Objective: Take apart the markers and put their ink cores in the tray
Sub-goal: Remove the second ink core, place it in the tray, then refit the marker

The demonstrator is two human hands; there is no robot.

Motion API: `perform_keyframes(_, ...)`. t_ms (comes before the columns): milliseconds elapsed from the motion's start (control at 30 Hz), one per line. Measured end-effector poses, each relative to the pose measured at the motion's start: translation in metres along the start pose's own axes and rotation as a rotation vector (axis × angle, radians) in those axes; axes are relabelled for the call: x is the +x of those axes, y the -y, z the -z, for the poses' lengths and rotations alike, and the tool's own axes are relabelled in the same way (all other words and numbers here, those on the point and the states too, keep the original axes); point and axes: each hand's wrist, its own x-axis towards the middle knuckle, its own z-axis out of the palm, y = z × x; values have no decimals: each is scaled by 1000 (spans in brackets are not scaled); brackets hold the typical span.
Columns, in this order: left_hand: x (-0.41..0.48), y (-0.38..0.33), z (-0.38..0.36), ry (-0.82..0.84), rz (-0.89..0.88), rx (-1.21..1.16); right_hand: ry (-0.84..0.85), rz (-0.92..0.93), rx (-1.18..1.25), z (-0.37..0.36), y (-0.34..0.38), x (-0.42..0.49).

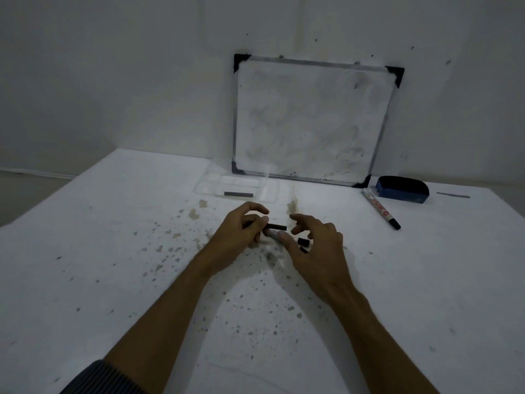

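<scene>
While the left hand (241,231) pinches a dark ink core (276,227) btwn thumb and fingers over the stained white table (113,251), the right hand (318,248) hangs just beside it w/ fingers spread, gripping nothing. A marker barrel (273,234) lies under the core; small black caps (303,242) sit near the right fingers. Another ink core (238,194) rests in the clear tray (204,186). An intact marker (381,209) lies beside the blue eraser (402,189), below the whiteboard (309,120).
</scene>
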Motion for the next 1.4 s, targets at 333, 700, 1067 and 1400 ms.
perform_keyframes(333,6,9,39,-348,34,512,12,-12,132,-5,7,19)
perform_keyframes(700,13,51,65,-382,169,891,25,79,-111,-68,37,161)
perform_keyframes(1067,16,49,64,-394,151,910,302,-48,-384,-92,41,209)
perform_keyframes(1400,22,25,37,-474,-107,596,26,-4,70,-30,24,112)
